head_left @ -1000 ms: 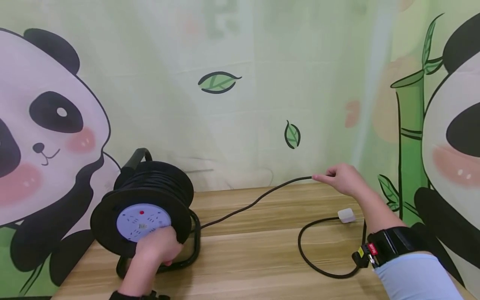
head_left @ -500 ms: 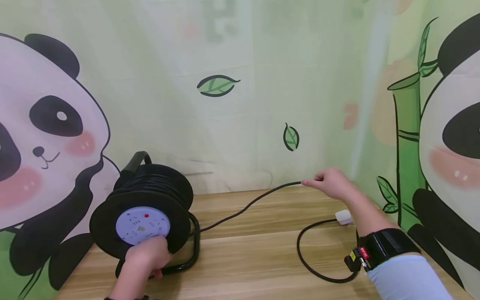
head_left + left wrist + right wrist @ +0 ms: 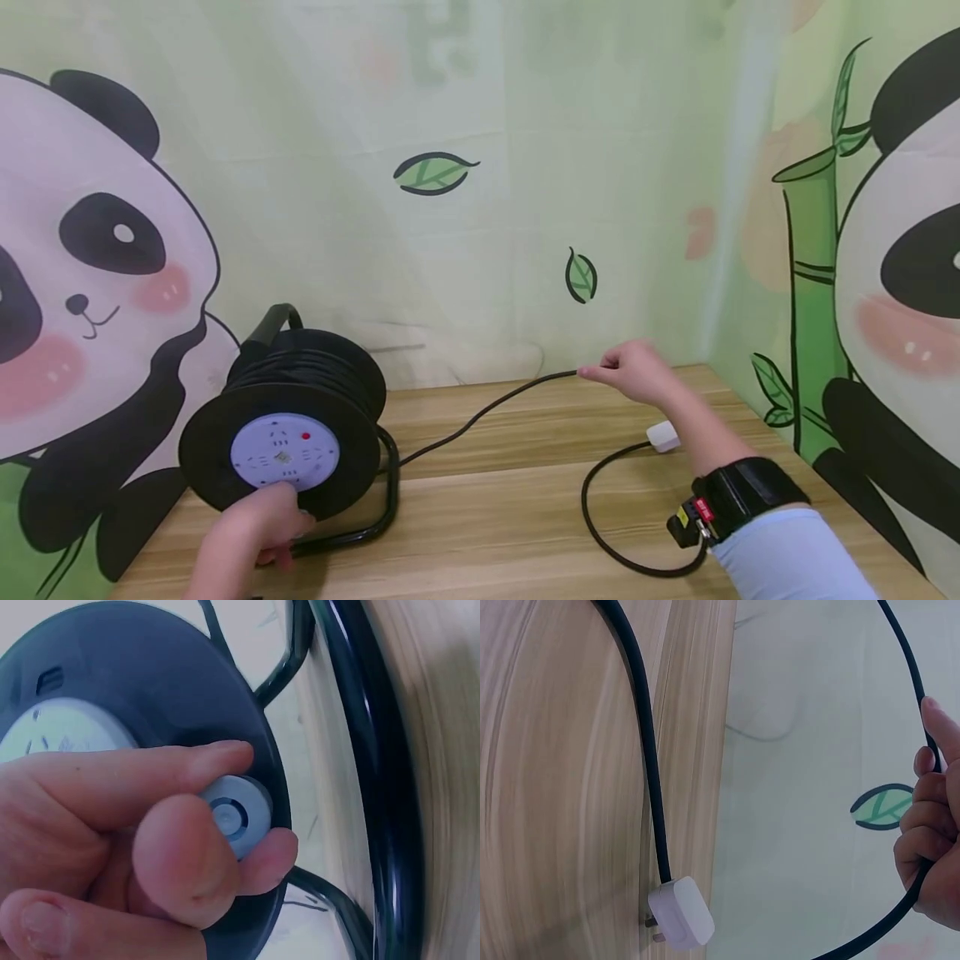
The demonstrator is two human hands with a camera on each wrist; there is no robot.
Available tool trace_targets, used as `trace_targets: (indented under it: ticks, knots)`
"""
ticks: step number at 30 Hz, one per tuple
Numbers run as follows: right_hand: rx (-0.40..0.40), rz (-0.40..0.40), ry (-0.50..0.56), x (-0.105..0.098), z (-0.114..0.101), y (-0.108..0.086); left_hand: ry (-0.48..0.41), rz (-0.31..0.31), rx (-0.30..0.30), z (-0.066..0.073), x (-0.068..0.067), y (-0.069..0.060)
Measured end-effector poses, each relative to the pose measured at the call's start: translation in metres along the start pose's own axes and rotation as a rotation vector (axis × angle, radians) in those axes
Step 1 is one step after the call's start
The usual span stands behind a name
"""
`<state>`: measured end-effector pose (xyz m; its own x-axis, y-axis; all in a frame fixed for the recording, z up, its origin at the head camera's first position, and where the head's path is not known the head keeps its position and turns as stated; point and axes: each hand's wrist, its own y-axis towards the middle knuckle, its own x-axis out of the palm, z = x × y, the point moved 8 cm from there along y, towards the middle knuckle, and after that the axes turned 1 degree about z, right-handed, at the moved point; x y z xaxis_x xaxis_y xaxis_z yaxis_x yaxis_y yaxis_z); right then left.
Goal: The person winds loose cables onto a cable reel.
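Observation:
A black cable reel (image 3: 198,454) stands at the left of the table, with a pale round socket panel (image 3: 296,450) bearing a red button. At the front of the reel, my left hand (image 3: 258,521) curls its fingers around a grey crank knob (image 3: 251,814); the head view hides this knob. From the reel a black cable (image 3: 483,412) rises toward the right. My right hand (image 3: 633,373) grips it above the table, thumb laid along it in the right wrist view. Beyond that hand the cable loops down to a white plug (image 3: 681,913) on the table.
A black tubular stand (image 3: 392,492) supports the reel on the wooden table (image 3: 480,533). The reel's carry handle (image 3: 272,329) points up at the back. Behind the table hangs a printed cloth (image 3: 510,208) with pandas, leaves and bamboo.
The reel's disc has turned, carrying the red button to the right. My left hand has moved left and down with the knob. My right hand, cable and plug have shifted left.

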<state>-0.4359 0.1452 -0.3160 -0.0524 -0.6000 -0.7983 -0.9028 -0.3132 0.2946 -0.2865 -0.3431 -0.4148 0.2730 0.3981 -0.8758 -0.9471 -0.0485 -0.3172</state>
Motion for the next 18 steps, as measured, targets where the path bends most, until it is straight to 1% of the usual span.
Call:
trace_targets:
  ticks: [7,15,18]
  knots:
    - [0.006,-0.015,0.017,0.008,-0.004,0.003,-0.055,-0.027,0.006,-0.014,-0.003,0.0]
    - [-0.016,-0.038,0.044,0.019,-0.015,0.006,-0.089,0.004,0.016,-0.03,-0.015,-0.006]
    - [-0.023,-0.057,0.047,0.024,-0.02,0.006,-0.113,0.006,0.001,-0.037,-0.02,-0.008]
